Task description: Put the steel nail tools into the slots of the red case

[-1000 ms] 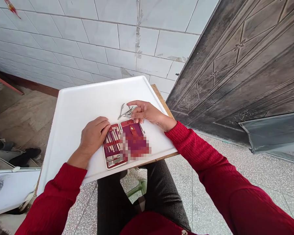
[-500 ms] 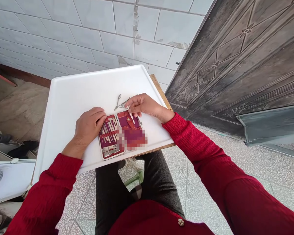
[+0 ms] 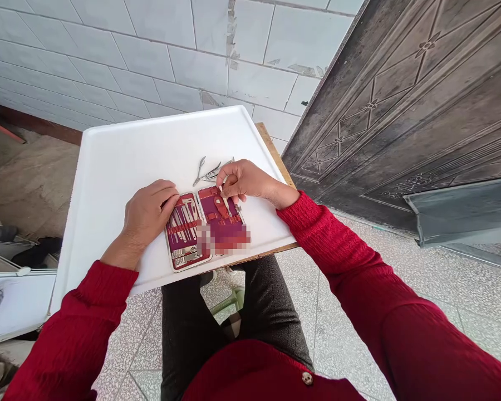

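An open manicure case (image 3: pixel 173 266) with a red and purple lining lies on the white board. Its left half holds several slim metal tools (image 3: pixel 186 220) under a red strap, with nail clippers (image 3: pixel 186 255) below them. My left hand (image 3: pixel 148 214) is closed at the case's upper left edge, thumb and fingers against the rim. Over the right half, my right hand (image 3: pixel 240 181) pinches a slim silvery tool (image 3: pixel 226 207), pointing down beside a red snap flap (image 3: pixel 221 205). The fingers hide its upper end, so its exact kind is unclear. Metal nippers (image 3: pixel 199 170) lie beyond the case.
The white board (image 3: pixel 121 161) rests on a wooden top (image 3: pixel 271 150), close to a tiled wall (image 3: pixel 183 72). A dark patterned door (image 3: pixel 379 111) stands on the right. Below the board are my legs and a green stool (image 3: pixel 229 301). Part of the case is pixelated.
My right hand and the slim tool have shifted slightly; the tool's lower end now sits closer beside the red flap. The left hand stays at the case's edge. The view has tilted a little.
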`<state>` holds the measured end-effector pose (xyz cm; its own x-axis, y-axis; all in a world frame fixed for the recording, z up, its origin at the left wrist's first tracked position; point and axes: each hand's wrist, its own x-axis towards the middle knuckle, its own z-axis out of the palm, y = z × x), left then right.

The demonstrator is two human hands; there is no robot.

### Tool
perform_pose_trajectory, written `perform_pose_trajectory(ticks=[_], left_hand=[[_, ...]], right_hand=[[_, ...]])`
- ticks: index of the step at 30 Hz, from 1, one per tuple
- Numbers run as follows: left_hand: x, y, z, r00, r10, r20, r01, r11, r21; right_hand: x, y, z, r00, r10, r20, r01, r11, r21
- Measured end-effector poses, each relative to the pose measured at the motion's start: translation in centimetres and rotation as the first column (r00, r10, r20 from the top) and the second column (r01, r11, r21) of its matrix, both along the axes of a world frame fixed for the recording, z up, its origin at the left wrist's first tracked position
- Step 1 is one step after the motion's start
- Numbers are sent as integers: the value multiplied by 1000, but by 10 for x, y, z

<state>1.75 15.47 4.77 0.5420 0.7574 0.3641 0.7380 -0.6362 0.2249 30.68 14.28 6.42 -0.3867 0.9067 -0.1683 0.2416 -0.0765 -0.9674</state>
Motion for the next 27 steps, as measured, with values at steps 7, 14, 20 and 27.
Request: perform_pose_trajectory(ticks=[7, 14, 20, 27], left_hand=[[1, 0, 2, 1000, -1, -7, 1, 1000, -6], [1, -1, 2, 1000, -1, -12, 1, 1000, -1], [0, -1, 2, 1000, -1, -12, 1, 1000, -5], [2, -2, 4, 1000, -5, -5, 5, 1000, -3]], right_hand=[[1, 3, -4, 999, -35, 16, 34, 997, 75], [2, 6, -8, 995, -56, 77, 40, 980, 193], [0, 1, 0, 982, -85, 168, 42, 969, 242], [-1, -1, 3, 965, -92, 246, 26, 965, 260]])
